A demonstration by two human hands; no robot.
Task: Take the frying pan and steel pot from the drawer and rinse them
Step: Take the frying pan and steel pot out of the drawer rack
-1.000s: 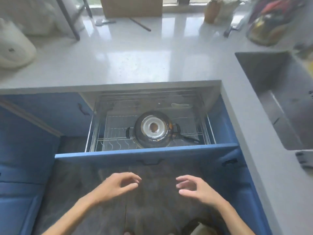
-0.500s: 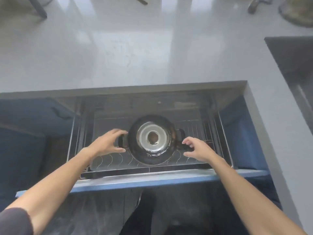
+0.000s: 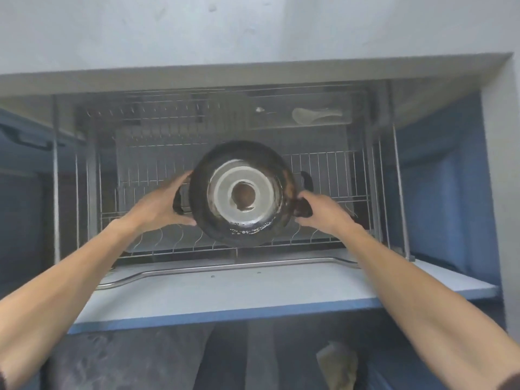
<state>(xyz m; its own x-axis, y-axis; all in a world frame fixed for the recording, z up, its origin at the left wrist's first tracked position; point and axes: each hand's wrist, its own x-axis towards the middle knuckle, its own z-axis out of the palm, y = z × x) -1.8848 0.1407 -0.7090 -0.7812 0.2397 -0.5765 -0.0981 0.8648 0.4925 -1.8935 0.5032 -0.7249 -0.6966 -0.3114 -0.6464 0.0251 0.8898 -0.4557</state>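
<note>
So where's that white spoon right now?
The white spoon lies in the tray at the drawer's back right, behind the upturned pot.

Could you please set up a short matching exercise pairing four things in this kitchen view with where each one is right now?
Things:
1. pot
2. left hand
3. right hand
4. white spoon

Places:
A. in the tray at the back right of the drawer
B. at the pot's right side handle
C. upside down in the middle of the wire rack, between the two hands
D. at the pot's left side handle

Right pairs: 1-C, 2-D, 3-B, 4-A
</note>
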